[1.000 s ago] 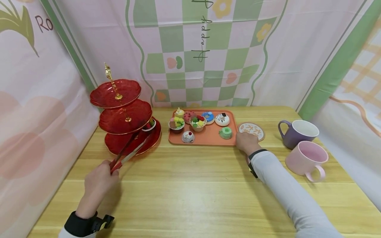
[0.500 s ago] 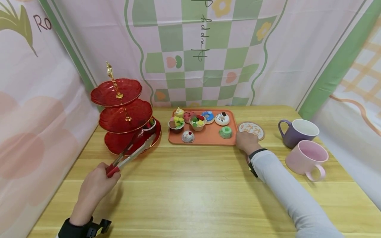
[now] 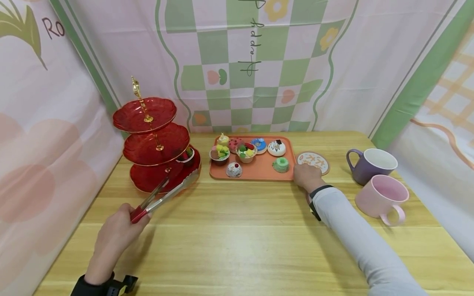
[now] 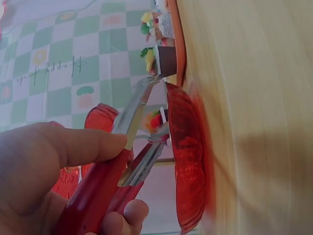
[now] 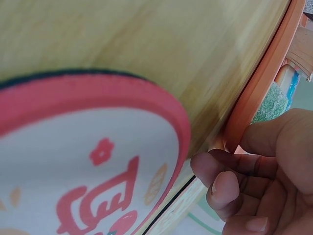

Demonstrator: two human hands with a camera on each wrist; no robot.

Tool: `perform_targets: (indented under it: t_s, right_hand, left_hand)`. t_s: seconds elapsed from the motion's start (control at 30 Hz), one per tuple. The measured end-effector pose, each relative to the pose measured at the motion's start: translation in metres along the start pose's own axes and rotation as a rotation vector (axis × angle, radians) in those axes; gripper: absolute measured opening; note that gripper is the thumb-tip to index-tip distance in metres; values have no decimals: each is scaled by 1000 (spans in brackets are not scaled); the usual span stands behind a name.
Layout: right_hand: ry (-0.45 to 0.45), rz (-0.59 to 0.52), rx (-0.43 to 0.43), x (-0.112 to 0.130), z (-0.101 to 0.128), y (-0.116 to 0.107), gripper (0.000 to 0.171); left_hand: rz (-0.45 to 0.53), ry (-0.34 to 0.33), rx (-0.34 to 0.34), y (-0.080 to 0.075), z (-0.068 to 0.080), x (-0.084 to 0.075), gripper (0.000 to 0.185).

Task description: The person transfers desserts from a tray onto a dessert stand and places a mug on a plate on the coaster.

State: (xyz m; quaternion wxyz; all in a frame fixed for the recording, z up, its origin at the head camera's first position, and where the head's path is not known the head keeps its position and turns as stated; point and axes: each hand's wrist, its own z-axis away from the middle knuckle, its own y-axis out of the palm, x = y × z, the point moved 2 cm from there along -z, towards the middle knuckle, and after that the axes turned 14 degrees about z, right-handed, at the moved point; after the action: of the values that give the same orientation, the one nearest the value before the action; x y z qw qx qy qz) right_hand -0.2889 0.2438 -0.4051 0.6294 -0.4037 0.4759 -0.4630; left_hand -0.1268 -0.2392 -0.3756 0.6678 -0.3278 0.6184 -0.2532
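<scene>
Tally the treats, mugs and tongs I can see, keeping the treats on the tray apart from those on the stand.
Treats on the tray: 8
Treat on the stand: 1
Mugs: 2
Tongs: 1
Total: 12

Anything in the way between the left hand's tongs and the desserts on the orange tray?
Nothing tall shows between them. From the tongs in the left hand, only the bottom plate's edge, a strip of tabletop and the orange tray's low rim come before the nearest dessert, the dark fruit cup.
</scene>
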Motion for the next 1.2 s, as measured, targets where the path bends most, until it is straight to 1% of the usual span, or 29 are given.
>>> perform_targets:
  t_s: [0.27, 0.43, 0.5, 0.7, 0.9, 1.03, 1.2]
  right_hand:
    - [1, 3, -2, 0, -1, 2, 18]
    - [-2, -2, 2, 2, -1, 4, 19]
    - [-4, -3, 3, 2, -1, 6, 19]
    - [3, -5, 3, -1, 0, 4, 18]
    - [4, -4, 5, -2, 1, 3, 19]
    - [-3, 8, 1, -1, 1, 2, 19]
    - [2, 1, -2, -1, 2, 2, 20]
  left_hand:
    - [29, 59, -13, 10, -11, -7, 42]
    - [29, 69, -11, 15, -16, -8, 40]
    - [22, 84, -12, 17, -18, -9, 39]
    - [9, 162, -24, 26, -30, -14, 37]
    - [27, 212, -46, 38, -40, -20, 40]
    - [39, 234, -45, 45, -44, -25, 40]
    - [36, 247, -41, 50, -50, -31, 40]
